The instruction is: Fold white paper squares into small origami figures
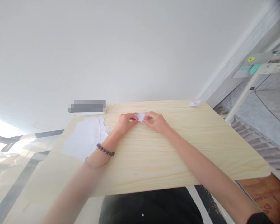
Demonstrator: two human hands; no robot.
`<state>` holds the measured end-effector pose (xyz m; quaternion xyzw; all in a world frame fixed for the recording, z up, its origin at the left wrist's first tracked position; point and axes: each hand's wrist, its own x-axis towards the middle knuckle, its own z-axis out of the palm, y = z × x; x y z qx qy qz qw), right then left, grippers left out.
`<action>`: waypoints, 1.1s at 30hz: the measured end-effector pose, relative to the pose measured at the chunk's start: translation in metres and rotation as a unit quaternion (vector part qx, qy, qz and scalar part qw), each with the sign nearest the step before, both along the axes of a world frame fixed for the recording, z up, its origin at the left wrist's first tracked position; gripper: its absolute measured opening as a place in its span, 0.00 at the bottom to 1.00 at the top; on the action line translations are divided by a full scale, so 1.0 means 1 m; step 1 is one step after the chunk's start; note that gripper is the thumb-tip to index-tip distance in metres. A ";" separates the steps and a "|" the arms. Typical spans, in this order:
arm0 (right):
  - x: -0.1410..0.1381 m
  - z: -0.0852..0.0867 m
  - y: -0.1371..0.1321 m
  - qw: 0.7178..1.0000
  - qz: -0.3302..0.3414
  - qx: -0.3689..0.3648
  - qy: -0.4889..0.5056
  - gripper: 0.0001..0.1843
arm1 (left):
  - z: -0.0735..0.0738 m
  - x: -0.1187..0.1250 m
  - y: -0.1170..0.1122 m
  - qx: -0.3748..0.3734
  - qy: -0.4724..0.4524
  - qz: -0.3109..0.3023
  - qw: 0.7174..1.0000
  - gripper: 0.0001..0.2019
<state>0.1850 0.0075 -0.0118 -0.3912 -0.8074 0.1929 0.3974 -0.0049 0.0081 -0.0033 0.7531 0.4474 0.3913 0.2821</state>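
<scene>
White paper (141,117), apparently part-folded, is clamped between left fingers (132,122) and right fingers (150,114), one folded piece (195,103) seems done, and the flat sheets (86,133) at left look unfolded.

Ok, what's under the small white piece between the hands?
The wooden tabletop shows around the small white piece; anything directly beneath it is covered. The left hand and right hand hide its ends.

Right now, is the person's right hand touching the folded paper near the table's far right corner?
Apart. The head view shows wooden tabletop between the right hand and the folded paper.
</scene>
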 end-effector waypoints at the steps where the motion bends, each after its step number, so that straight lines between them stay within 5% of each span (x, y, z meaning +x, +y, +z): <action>1: 0.000 0.000 0.000 1.000 0.003 -0.005 0.004 0.08 | 0.000 0.000 0.000 0.000 -0.001 0.002 1.000 0.05; 19: -0.001 0.001 0.001 0.988 -0.069 -0.108 0.086 0.14 | 0.001 0.000 0.000 -0.028 -0.041 0.030 0.998 0.12; 33: -0.003 0.004 0.000 0.977 -0.057 -0.158 0.135 0.12 | -0.001 -0.001 0.005 -0.109 -0.157 0.010 0.981 0.18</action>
